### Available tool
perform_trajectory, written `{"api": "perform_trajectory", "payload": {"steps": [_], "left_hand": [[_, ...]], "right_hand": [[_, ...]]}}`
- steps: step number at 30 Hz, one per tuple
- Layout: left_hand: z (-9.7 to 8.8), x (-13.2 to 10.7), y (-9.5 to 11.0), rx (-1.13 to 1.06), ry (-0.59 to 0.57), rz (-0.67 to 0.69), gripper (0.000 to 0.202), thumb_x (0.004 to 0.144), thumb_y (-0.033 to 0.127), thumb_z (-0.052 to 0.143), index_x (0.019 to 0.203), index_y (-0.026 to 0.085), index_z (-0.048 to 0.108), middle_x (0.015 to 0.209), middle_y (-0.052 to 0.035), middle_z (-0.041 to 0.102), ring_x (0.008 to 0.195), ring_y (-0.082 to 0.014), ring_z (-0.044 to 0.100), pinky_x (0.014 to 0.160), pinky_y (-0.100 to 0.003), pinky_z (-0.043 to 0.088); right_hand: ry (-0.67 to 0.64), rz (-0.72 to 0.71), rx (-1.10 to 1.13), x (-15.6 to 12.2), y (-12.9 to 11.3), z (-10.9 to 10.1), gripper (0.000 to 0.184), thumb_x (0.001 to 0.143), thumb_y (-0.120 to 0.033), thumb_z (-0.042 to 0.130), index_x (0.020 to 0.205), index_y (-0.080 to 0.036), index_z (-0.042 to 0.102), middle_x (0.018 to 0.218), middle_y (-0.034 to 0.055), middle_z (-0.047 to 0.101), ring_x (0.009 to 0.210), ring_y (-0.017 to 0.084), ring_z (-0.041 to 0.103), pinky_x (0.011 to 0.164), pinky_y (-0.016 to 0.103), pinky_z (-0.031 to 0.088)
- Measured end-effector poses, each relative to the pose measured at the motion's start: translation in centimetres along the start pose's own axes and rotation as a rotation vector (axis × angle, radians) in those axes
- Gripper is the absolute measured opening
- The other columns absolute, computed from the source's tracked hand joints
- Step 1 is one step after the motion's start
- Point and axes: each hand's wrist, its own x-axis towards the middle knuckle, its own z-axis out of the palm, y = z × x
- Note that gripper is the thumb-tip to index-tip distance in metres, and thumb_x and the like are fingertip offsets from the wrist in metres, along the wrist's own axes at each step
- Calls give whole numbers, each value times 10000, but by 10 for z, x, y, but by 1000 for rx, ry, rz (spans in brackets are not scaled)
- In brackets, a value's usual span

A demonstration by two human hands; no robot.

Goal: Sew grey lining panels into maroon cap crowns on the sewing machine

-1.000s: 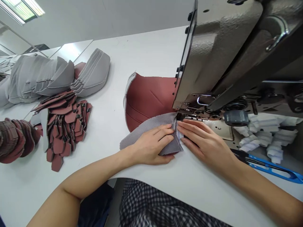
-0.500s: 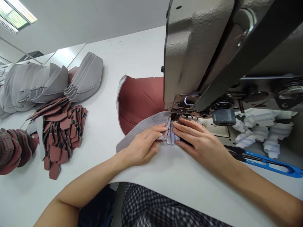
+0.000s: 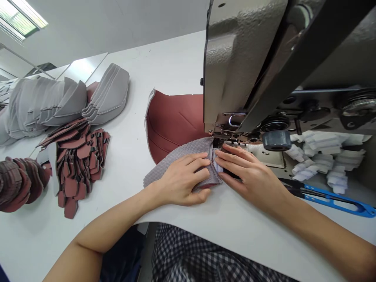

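Observation:
A grey mesh fabric piece (image 3: pixel 179 156) joined to a dark red panel (image 3: pixel 173 121) lies under the head of a sewing machine (image 3: pixel 249 66). My left hand (image 3: pixel 182 180) lies on the mesh, fingers curled and pressing its folded edge just in front of the needle. My right hand (image 3: pixel 249 176) rests flat beside it, fingers stretched toward the presser foot (image 3: pixel 219 141), holding down a small striped white strip (image 3: pixel 217 166) at the fabric's edge. The fingertips of both hands nearly touch.
Stacks of grey padded pieces (image 3: pixel 58 102) and a pile of small dark red cut parts (image 3: pixel 79 160) lie at the left on the white table (image 3: pixel 164 66). Blue-handled thread snips (image 3: pixel 331 197) and white folded strips (image 3: pixel 323 160) lie at the right, beside the machine.
The view shifted slightly. My left hand has flattened the folded mesh edge again, and both hands have edged closer to the presser foot.

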Motion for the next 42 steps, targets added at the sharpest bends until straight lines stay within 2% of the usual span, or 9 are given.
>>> {"api": "perform_trajectory", "payload": {"steps": [2,6,10,14,19,27,31,36,42], "left_hand": [[-1,2,-1,-24,-4,-22,254,965,410,514,913,180,609,1193,-110,696,1278,-290,591,1051,-426,540],[8,3,-1,28,62,-91,179,1017,213,431,996,168,602,1110,-78,711,1196,-221,638,1011,-374,565],[17,1,-3,43,102,-110,168,1001,207,482,1129,134,562,1159,-110,685,1190,-216,628,1014,-385,568],[18,-2,-3,15,145,-104,155,993,191,501,1119,131,570,1189,-115,674,1221,-218,611,1028,-375,563],[16,-3,0,73,196,-143,207,975,231,559,1154,128,577,1292,-146,639,1334,-283,541,1079,-448,534],[23,-3,-2,92,249,-84,252,993,200,536,1223,120,602,1253,-109,709,1283,-215,607,1052,-378,568],[22,-3,-5,125,185,-32,261,1003,231,522,1216,115,621,1290,-88,698,1288,-227,594,1043,-375,571],[15,1,-3,191,56,-94,275,1027,283,463,1197,167,645,1333,-58,676,1197,-255,605,936,-428,584],[17,3,-2,167,3,-136,256,1021,286,466,1181,168,626,1341,-82,657,1230,-253,563,989,-437,536]], "right_hand": [[26,33,54,-2,3,-7,223,969,-149,539,1100,-149,719,1173,72,718,1201,257,602,1031,422,538],[-10,-37,120,-6,8,-19,259,941,-59,513,965,-188,735,1033,51,716,1086,216,630,949,364,549],[13,-55,129,-5,6,-14,258,940,-57,540,1109,-150,710,1131,90,700,1127,227,617,1006,382,529],[-100,-98,21,-6,5,-5,323,999,-161,501,1287,-160,648,1349,70,638,1328,271,516,1122,474,473],[-147,-116,-15,-7,10,-5,322,1014,-165,458,1237,-177,689,1356,23,632,1332,262,526,1127,502,478],[-157,-113,17,-3,13,-5,325,1015,-181,446,1207,-193,708,1325,4,651,1309,260,549,1112,498,492],[-115,-93,60,-2,12,-11,328,1001,-156,443,1184,-207,711,1313,9,661,1267,254,582,1107,477,491],[-49,-56,22,-3,13,-21,368,923,-54,458,993,-275,743,1022,4,729,955,227,658,878,393,562],[-96,-65,-44,-7,10,-9,577,893,-18,439,1352,-330,595,1310,-29,654,1056,267,585,925,458,480]]}}
